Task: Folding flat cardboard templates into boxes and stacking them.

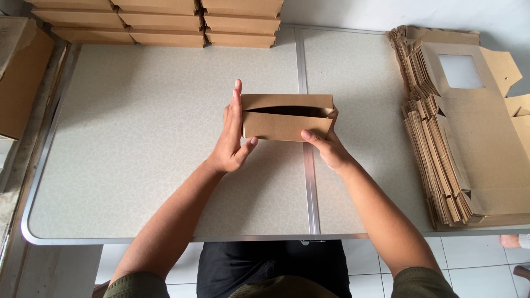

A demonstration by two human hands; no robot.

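Note:
A small brown cardboard box (284, 126) stands on the speckled table (138, 143) at its middle, the lid partly folded over with a dark gap showing along the top. My left hand (233, 132) presses flat against the box's left end, fingers straight, thumb under the front face. My right hand (327, 144) grips the box's right end, thumb on the front lower corner and fingers hidden behind the side.
A tall stack of flat unfolded box blanks (469, 138) with a window cut-out lies at the table's right edge. Several finished boxes (160, 22) are stacked along the far edge. A larger carton (19, 77) stands off the table's left side.

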